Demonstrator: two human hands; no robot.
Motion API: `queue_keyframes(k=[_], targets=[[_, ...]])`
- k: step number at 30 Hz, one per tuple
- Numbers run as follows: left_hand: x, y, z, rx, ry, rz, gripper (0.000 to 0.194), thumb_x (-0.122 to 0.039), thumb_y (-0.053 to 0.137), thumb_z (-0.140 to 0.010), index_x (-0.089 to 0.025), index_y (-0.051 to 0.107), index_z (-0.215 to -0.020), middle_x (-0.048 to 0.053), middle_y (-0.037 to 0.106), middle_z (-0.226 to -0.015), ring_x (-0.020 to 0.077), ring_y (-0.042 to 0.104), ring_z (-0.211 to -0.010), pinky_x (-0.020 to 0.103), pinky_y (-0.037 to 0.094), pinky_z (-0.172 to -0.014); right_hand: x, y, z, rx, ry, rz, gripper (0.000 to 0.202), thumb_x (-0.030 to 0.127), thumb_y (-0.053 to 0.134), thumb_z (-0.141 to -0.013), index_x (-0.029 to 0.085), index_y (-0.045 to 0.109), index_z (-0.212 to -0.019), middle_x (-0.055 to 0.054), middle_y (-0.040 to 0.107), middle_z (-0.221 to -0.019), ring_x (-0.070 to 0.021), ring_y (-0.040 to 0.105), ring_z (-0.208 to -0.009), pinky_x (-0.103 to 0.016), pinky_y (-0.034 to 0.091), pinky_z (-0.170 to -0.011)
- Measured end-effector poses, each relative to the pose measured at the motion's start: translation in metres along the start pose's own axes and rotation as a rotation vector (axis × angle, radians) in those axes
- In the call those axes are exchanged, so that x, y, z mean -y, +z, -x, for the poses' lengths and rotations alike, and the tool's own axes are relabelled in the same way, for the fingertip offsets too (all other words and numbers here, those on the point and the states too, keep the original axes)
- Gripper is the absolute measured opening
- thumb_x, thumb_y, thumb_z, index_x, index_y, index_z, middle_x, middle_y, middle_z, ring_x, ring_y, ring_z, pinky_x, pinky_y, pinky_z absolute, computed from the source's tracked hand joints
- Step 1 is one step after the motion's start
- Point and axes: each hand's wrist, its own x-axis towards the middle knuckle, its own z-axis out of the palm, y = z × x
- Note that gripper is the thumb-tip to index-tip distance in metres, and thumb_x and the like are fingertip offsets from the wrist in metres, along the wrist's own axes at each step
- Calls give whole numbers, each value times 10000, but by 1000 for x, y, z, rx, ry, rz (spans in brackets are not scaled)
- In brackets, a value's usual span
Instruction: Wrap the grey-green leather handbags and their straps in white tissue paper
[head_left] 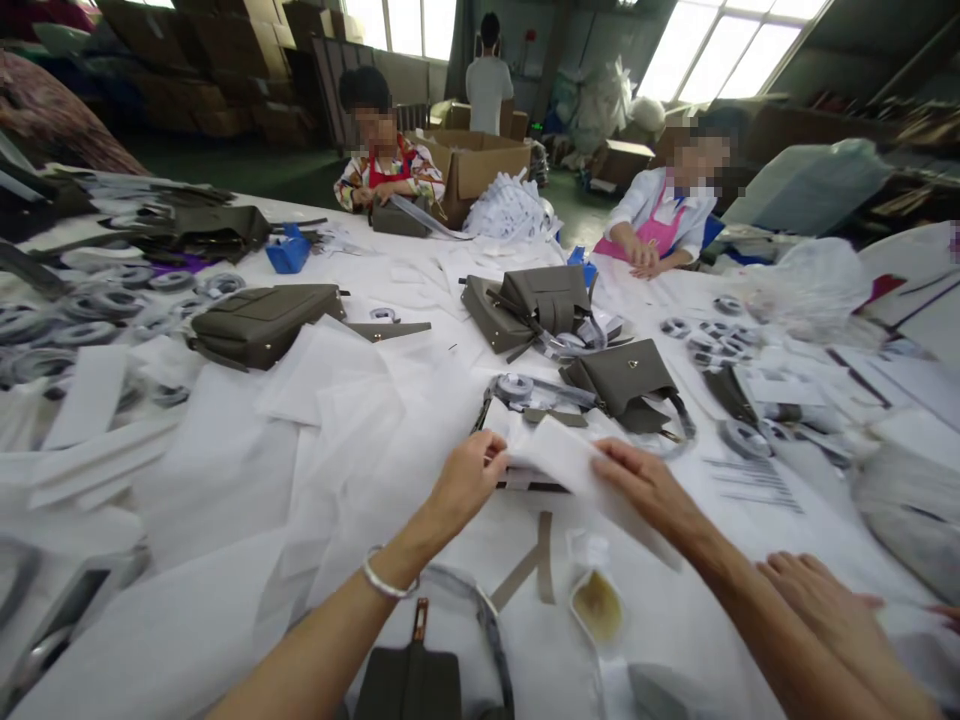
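My right hand [637, 485] is closed on a sheet of white paper [566, 455], which slants over a dark grey-green handbag lying in front of me. White paper also covers part of that bag, and its dark lower edge [536, 486] shows below. At the bag's left side, my left hand [469, 480] has thumb and fingers pinched together; what is between them cannot be made out. A wrapped strap coil [515, 386] rests on the far side of the bag. Just beyond to the right sits another handbag [626, 385] with its flap facing up.
More handbags [270, 322] and wrapped strap coils [97, 305] lie about. White sheets [217, 480] spread leftward. Close to me are a dish of yellowish-brown stuff [598, 607], brown strips [546, 560] and a dark bag piece [411, 682]. Another person's hand [814, 600] rests at right; co-workers sit opposite.
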Motion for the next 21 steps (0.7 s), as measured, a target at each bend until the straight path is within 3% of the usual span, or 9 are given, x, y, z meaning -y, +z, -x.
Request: queue_keyframes(k=[2,4,6,9,11,15,17,21], targets=[[-6,8,-32,-14,-96,-149,208,-178,543,-861,-169,595,-1062,86,690,-1053,197,648,-960,276,466,-837,8,-22,-33,-107,0,28,357,489,491,-846,194,678,-916,-25,687,-842,-220,606,-784,-298,441,-698],[-7,16,-59,2,-164,-283,288,-157,569,-842,-138,575,-1129,141,687,-1079,249,646,-1027,323,459,-880,9,-28,-69,-138,3,106,376,522,503,-837,191,677,-798,-7,657,-753,-196,582,-725,-277,400,-645],[-5,20,-78,19,-197,-349,305,-168,600,-825,-119,576,-1124,179,688,-1063,295,646,-1044,362,459,-885,0,-22,-102,-89,41,203,448,598,518,-833,193,662,-710,4,618,-673,-173,558,-667,-267,351,-593],[-3,25,-94,53,-225,-421,326,-173,636,-791,-117,570,-1106,206,681,-1081,323,647,-1054,376,465,-879,-31,2,-132,18,81,380,485,649,558,-809,204,620,-627,5,580,-613,-155,517,-602,-272,308,-564],[-2,30,-98,86,-225,-442,368,-175,665,-769,-116,556,-1116,215,674,-1098,333,641,-1067,384,462,-893,-58,21,-136,31,52,465,446,600,565,-828,210,586,-614,0,583,-635,-156,504,-607,-280,311,-579],[4,43,-97,154,-226,-419,485,-229,774,-688,-117,553,-1106,221,671,-1089,365,628,-1074,419,455,-919,-95,45,-125,-122,-144,470,342,501,511,-893,207,594,-740,-31,615,-785,-185,544,-750,-297,381,-690],[11,46,-97,178,-229,-381,528,-221,802,-644,-116,562,-1103,220,674,-1066,386,629,-1057,446,456,-913,-98,48,-121,-148,-234,429,319,487,495,-912,204,636,-870,-46,638,-878,-199,571,-832,-310,413,-764],[27,45,-99,196,-227,-225,623,-179,824,-552,-137,584,-1126,143,690,-950,365,648,-967,417,475,-854,-83,52,-123,-42,-253,363,347,491,557,-892,245,664,-1112,-58,663,-1071,-223,596,-996,-344,444,-874]])
